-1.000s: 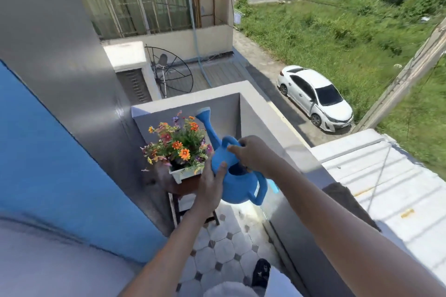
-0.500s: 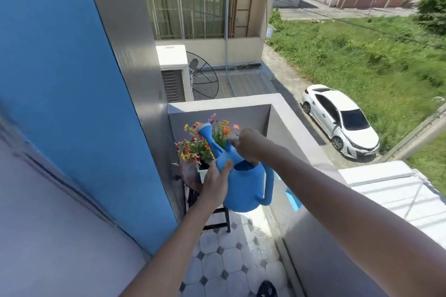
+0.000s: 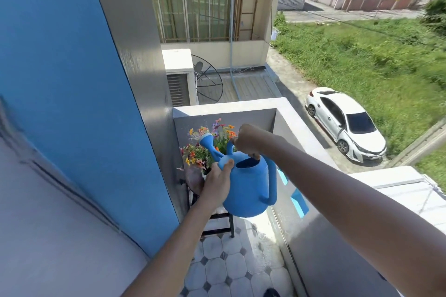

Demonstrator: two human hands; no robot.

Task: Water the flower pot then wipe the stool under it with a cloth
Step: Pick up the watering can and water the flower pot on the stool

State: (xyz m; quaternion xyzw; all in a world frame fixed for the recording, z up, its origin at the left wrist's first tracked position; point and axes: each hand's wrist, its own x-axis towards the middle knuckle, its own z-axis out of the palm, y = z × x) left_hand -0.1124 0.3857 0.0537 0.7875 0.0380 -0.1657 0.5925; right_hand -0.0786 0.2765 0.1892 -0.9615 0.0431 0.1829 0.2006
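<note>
The scene was a narrow balcony floored with pale octagonal tiles (image 3: 231, 270) set off by small dark squares, wet in patches near the low grey parapet (image 3: 299, 128) on the right. A blue wall (image 3: 60, 79) and a grey column closed the left side. Beyond the parapet lay a neighbouring building with barred windows, a stretch of grass, and a white car (image 3: 345, 125) parked on the lane below. In the far corner stood the flower pot (image 3: 205, 152), crowded with small orange, yellow, pink and purple blooms, its white rim barely showing; it sat on a dark-legged stool (image 3: 218, 222), mostly hidden behind the can. A blue plastic watering can (image 3: 248, 188) was held tilted forward, its pale-tipped spout over the flowers with fine spray around the rose. The right hand (image 3: 248, 140) was closed in a fist around the top handle. The left hand (image 3: 216, 183) cupped the can's side, thumb pressed near the spout base; the other fingers were hidden behind it.
</note>
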